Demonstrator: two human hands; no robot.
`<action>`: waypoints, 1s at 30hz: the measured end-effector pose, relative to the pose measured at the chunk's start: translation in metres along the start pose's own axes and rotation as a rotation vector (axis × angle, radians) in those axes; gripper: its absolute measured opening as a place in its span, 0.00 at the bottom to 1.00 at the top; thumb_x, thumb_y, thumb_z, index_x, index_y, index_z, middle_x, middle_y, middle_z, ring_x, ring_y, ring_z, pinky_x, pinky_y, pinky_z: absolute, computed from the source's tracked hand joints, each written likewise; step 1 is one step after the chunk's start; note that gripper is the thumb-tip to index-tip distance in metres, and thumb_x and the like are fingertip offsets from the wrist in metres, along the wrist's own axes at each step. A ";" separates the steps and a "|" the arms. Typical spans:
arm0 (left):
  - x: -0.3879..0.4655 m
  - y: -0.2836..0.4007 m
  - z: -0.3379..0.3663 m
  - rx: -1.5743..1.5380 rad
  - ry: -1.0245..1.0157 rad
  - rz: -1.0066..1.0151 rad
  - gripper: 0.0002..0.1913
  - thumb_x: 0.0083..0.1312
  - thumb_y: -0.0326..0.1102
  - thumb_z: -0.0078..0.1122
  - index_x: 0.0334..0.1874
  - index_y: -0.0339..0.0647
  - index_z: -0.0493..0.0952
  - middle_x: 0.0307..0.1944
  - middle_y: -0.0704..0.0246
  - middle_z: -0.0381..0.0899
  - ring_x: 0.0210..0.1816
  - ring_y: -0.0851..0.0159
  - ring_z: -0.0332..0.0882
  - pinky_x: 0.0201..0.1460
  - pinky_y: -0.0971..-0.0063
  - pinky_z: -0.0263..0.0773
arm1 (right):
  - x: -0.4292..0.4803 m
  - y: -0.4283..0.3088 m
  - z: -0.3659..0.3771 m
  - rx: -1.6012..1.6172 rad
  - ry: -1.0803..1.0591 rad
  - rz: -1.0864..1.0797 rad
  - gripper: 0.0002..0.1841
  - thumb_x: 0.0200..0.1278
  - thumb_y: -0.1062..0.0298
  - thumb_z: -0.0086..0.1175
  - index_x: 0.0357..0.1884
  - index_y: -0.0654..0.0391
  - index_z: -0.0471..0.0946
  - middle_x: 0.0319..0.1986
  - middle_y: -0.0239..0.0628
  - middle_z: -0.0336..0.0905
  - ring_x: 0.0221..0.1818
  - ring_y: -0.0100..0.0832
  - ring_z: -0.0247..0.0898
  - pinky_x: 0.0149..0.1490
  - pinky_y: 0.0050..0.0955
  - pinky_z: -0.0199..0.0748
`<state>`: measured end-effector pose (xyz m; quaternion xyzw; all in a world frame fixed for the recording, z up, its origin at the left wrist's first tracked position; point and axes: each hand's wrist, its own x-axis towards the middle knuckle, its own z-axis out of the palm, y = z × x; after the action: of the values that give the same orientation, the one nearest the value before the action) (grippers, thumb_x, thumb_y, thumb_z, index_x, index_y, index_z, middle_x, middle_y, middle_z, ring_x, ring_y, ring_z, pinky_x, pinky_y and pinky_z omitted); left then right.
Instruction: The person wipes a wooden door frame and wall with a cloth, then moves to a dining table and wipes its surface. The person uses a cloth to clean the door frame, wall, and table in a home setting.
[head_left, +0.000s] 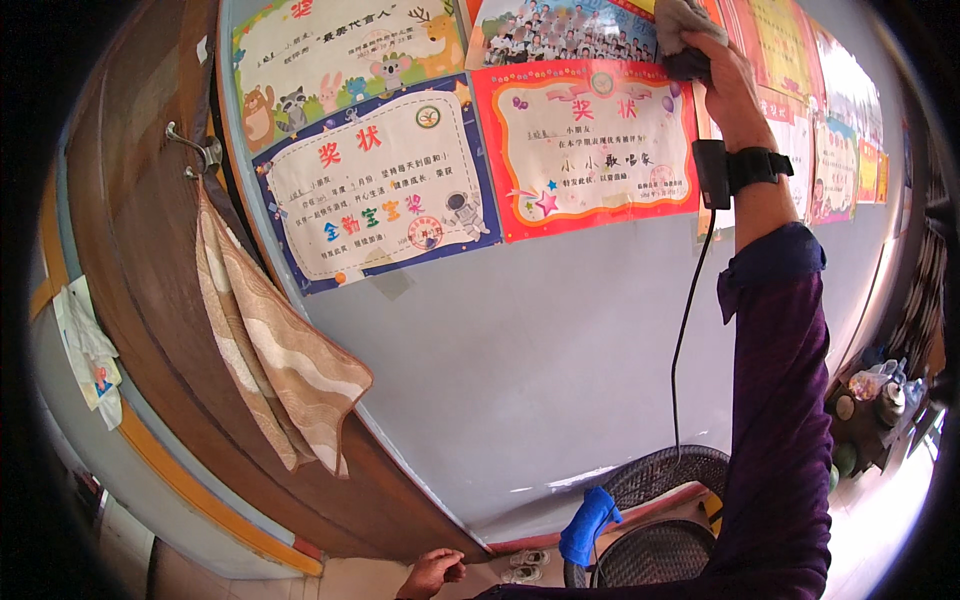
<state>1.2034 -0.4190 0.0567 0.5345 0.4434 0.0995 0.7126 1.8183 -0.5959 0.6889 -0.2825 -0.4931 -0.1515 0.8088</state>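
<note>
My right hand is raised high against the wall and grips a bunched grey cloth. That cloth covers the right edge of a group photo poster and lies just above a red-bordered award certificate. Around my right wrist is a black strap with a small black device, from which a cable runs down. Low in the view, my left hand hangs with its fingers curled and nothing visible in them. A blue-bordered certificate and a green animal-decorated certificate are on the wall to the left.
A brown patterned towel hangs from a metal hook on the wooden door. Below stands a woven chair with a blue cloth over its arm. Light-coloured shoes sit beside it. A cluttered low table is at right.
</note>
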 end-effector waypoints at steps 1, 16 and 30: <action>0.000 0.000 0.001 -0.005 0.002 -0.005 0.12 0.77 0.39 0.59 0.49 0.36 0.83 0.35 0.66 0.85 0.36 0.65 0.85 0.44 0.70 0.82 | 0.001 0.000 -0.001 0.008 -0.006 0.002 0.17 0.60 0.70 0.70 0.52 0.60 0.84 0.46 0.35 0.86 0.46 0.32 0.84 0.53 0.31 0.81; -0.002 0.013 0.012 0.053 0.015 -0.050 0.13 0.77 0.40 0.58 0.50 0.36 0.82 0.37 0.65 0.85 0.39 0.65 0.85 0.48 0.68 0.81 | -0.014 -0.003 0.027 0.187 -0.001 -0.167 0.17 0.57 0.76 0.63 0.51 0.62 0.84 0.41 0.39 0.88 0.41 0.34 0.85 0.45 0.31 0.82; 0.012 -0.005 0.003 -0.013 -0.005 -0.039 0.11 0.76 0.39 0.61 0.47 0.36 0.82 0.36 0.66 0.85 0.37 0.65 0.85 0.46 0.68 0.82 | -0.007 -0.017 0.031 -0.123 -0.069 -0.359 0.13 0.56 0.77 0.59 0.45 0.64 0.79 0.37 0.38 0.84 0.37 0.31 0.82 0.44 0.30 0.82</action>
<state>1.2109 -0.4160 0.0460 0.5212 0.4512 0.0872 0.7191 1.7838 -0.5908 0.6992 -0.2437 -0.5527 -0.3136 0.7327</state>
